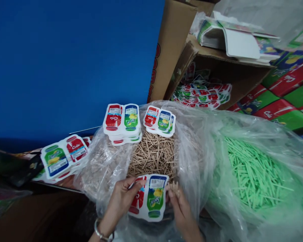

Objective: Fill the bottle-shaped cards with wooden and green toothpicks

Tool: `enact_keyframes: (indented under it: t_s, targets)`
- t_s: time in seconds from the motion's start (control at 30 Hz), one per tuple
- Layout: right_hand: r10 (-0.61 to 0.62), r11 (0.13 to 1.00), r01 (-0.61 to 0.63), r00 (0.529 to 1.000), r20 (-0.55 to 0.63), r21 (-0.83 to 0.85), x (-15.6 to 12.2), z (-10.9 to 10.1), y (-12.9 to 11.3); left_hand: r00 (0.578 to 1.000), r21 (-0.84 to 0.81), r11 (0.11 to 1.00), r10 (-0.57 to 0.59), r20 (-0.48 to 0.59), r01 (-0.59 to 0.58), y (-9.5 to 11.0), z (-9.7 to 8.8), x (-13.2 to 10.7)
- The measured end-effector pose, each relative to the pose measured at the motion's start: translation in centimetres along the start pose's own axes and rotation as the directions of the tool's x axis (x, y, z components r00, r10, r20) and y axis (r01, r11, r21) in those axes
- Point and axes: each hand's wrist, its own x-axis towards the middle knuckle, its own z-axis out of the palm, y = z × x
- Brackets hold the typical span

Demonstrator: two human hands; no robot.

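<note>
My left hand pinches the upper left edge of a flat double packet, printed with a red cola can and a green-and-blue lemon soda can. Close to the packet's right edge, my right hand has its fingers closed around a small bunch of short brown sticks. Whether the packet's side is open there, I cannot tell. Just beyond both hands, a clear plastic bag holds a heap of the same brown sticks. Stacked packets lie at the heap's far left, and a smaller stack beside them.
More packets lie on the left. At right, another plastic bag holds bright green sticks. A cardboard box behind contains many packets, with folded printed card on top. A blue panel stands at far left, patterned cartons at right.
</note>
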Motion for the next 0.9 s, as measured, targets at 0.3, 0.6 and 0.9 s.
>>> enact_keyframes:
  t_s: [0.3,0.6,0.9]
  targets:
    - [0.137,0.867,0.018,0.952,-0.274,0.497,1.9,-0.7,-5.4,0.931,0.423,0.829,0.330,0.159,-0.366,-0.6,1.0,-0.2]
    - [0.144,0.886,-0.149,0.989,0.046,0.439,2.2,2.3,-6.2,0.867,0.548,0.672,0.357,0.348,-0.497,-0.7,1.5,-0.6]
    - [-0.153,0.987,0.158,0.974,0.169,-0.015,1.5,2.6,-5.8,0.860,0.485,0.723,0.316,0.400,-0.491,-0.4,1.4,-0.8]
